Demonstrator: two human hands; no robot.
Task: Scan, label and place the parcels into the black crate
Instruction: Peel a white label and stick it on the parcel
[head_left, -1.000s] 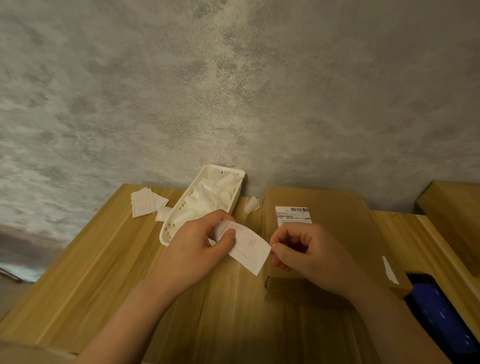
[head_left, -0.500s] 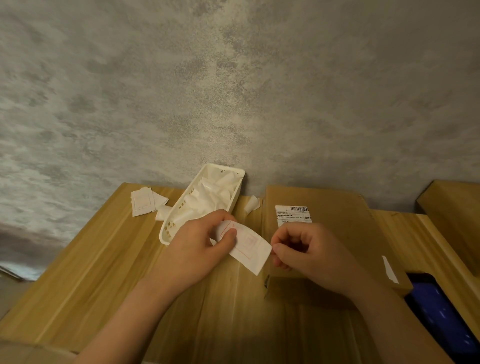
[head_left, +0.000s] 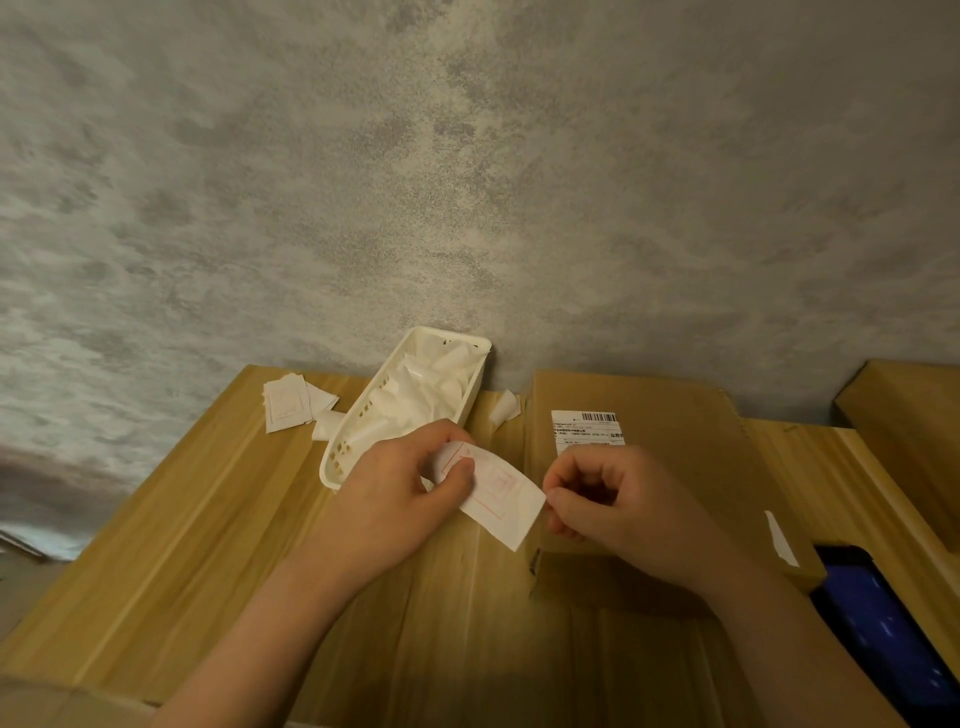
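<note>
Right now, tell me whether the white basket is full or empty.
Partly full: the white basket holds a loose heap of white paper scraps below its rim.

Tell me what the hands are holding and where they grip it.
Both hold one white label: left hand pinches its left end, right hand its right edge.

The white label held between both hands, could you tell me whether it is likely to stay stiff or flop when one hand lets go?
Probably floppy: the label already bows between the left hand and the right hand. It looks like thin, light paper, so it would likely droop or curl if one hand let go.
</note>
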